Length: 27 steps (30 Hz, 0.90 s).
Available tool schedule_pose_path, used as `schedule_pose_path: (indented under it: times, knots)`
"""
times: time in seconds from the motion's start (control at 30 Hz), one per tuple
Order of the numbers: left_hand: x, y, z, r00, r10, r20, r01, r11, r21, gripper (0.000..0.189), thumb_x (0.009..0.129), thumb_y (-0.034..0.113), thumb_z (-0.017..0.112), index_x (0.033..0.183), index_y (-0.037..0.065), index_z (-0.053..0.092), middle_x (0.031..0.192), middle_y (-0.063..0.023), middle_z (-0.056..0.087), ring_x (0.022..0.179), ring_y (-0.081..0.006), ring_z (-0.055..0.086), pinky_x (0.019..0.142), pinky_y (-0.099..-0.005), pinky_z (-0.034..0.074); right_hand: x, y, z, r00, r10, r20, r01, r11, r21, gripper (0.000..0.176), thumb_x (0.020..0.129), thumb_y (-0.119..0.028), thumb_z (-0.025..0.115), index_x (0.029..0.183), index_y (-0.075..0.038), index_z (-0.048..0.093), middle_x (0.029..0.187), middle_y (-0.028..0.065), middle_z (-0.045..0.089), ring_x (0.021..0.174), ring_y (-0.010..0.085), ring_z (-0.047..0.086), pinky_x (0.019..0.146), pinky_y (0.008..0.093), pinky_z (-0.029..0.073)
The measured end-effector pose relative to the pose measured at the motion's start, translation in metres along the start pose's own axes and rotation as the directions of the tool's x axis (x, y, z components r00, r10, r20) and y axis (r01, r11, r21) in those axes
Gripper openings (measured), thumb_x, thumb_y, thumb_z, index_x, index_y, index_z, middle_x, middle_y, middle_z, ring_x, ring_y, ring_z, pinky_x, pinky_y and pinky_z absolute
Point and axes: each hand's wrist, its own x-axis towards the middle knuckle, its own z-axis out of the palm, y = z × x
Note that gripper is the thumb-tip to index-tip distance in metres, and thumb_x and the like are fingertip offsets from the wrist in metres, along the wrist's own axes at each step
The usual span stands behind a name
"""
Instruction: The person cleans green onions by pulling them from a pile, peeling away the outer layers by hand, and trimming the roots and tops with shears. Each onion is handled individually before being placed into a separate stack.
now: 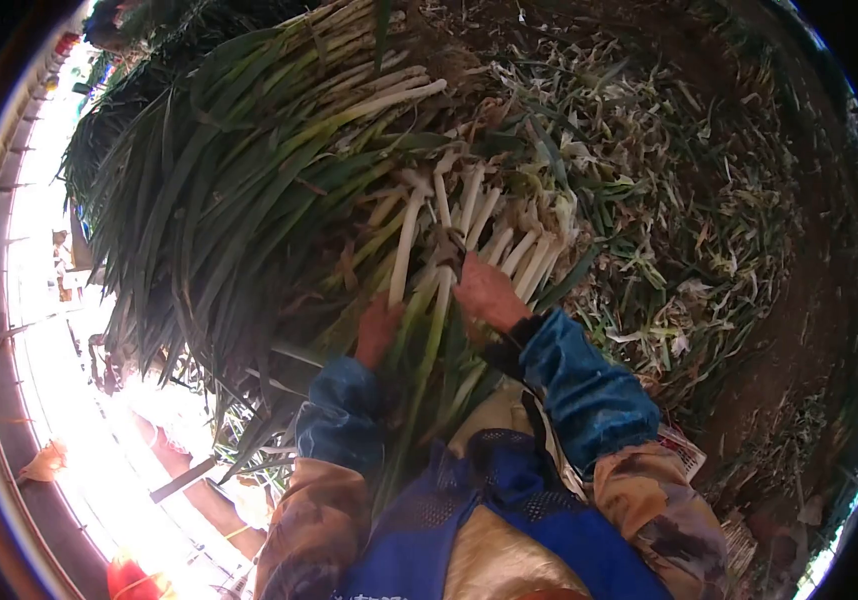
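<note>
Clutching leek stalks [474,215], the left hand [379,330] wraps green parts, the right hand [489,293] white ends.

The left hand [379,328] and the right hand [489,292], both in blue sleeves [589,385], lay on a bunch of leeks [469,225] with white stalks; their grip was unclear. A big heap of green leaves [219,190] spread to the left, and trimmings [689,210] covered the ground on the right.

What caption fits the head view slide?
The left hand and right hand reach into heaped white-stalked green onions beside scattered trimmings.
</note>
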Motion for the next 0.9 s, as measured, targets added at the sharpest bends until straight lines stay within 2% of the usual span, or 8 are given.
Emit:
schedule_pose_path:
  times: [0.2,0.27,0.37,0.47,0.57,0.77,0.87,0.9]
  knots:
    - [0.007,0.003,0.009,0.997,0.081,-0.005,-0.081,0.997,-0.021,0.037,0.082,0.029,0.055,0.107,0.002,0.052,0.085,-0.0200,0.059,0.075,-0.0319,0.059,0.066,-0.0406,0.043,-0.016,-0.004,-0.009,1.000,0.001,0.016,-0.002,1.000,0.016,0.038,0.075,-0.020,0.053,0.100,0.005,0.038,0.072,0.0258,0.057,0.071,0.0442,0.056,0.062,0.0505,0.043]
    - [0.020,-0.001,0.023,0.982,0.184,-0.033,-0.183,0.983,0.025,0.041,0.080,0.030,0.057,0.108,0.001,0.050,0.092,-0.0204,0.059,0.079,-0.0328,0.059,0.069,-0.0412,0.044,-0.022,-0.003,-0.010,0.999,0.016,0.036,-0.017,0.999,0.031,0.039,0.075,-0.021,0.053,0.100,0.005,0.038,0.073,0.0266,0.057,0.071,0.0447,0.055,0.062,0.0506,0.043]
    - [0.026,0.009,0.059,0.988,0.157,-0.003,-0.156,0.983,0.097,0.056,0.074,0.031,0.064,0.116,0.002,0.043,0.101,-0.0202,0.056,0.085,-0.0358,0.058,0.072,-0.0435,0.044,-0.023,0.014,-0.012,1.000,0.025,-0.016,-0.024,0.998,0.062,0.041,0.075,-0.022,0.054,0.101,0.005,0.037,0.074,0.0278,0.057,0.072,0.0450,0.056,0.063,0.0511,0.043]
    - [0.023,0.019,0.089,0.993,0.115,-0.032,-0.093,0.916,0.391,0.067,0.067,0.026,0.069,0.120,0.004,0.035,0.103,-0.0193,0.055,0.088,-0.0390,0.057,0.074,-0.0459,0.045,-0.029,0.019,-0.019,0.999,0.009,-0.039,-0.006,0.999,0.054,0.044,0.075,-0.023,0.054,0.103,0.005,0.037,0.075,0.0283,0.057,0.073,0.0447,0.056,0.064,0.0514,0.043]
    - [0.017,0.018,0.095,0.996,0.092,0.006,-0.084,0.876,0.476,0.064,0.065,0.017,0.067,0.118,0.003,0.035,0.099,-0.0206,0.055,0.089,-0.0404,0.056,0.074,-0.0474,0.046,-0.034,0.016,-0.017,0.999,0.034,-0.005,-0.034,0.999,-0.007,0.045,0.075,-0.025,0.054,0.102,0.007,0.037,0.074,0.0281,0.057,0.074,0.0443,0.057,0.064,0.0513,0.044]
    - [-0.019,0.026,0.078,0.978,0.172,0.116,-0.202,0.921,0.334,0.064,0.064,0.010,0.062,0.121,0.003,0.034,0.093,-0.0234,0.057,0.085,-0.0421,0.056,0.071,-0.0481,0.045,0.002,0.054,-0.029,0.993,0.068,-0.096,-0.065,0.997,0.031,0.043,0.074,-0.026,0.056,0.100,0.006,0.041,0.075,0.0268,0.058,0.073,0.0440,0.057,0.065,0.0514,0.045]
    - [-0.035,0.030,0.080,0.992,0.006,0.125,-0.046,0.947,0.319,0.066,0.063,0.010,0.064,0.121,0.004,0.034,0.089,-0.0244,0.058,0.084,-0.0432,0.056,0.070,-0.0488,0.044,-0.022,0.062,-0.020,0.991,-0.075,-0.115,0.069,0.996,-0.056,0.045,0.074,-0.026,0.056,0.100,0.007,0.041,0.074,0.0268,0.058,0.073,0.0428,0.057,0.064,0.0503,0.045]
    - [-0.040,0.030,0.082,0.991,0.040,0.127,-0.074,0.957,0.279,0.066,0.062,0.010,0.065,0.121,0.004,0.035,0.089,-0.0244,0.058,0.084,-0.0430,0.056,0.070,-0.0489,0.044,-0.032,0.059,-0.020,0.998,-0.040,-0.058,0.036,0.997,-0.074,0.045,0.074,-0.026,0.056,0.100,0.007,0.041,0.074,0.0267,0.057,0.073,0.0425,0.057,0.064,0.0501,0.045]
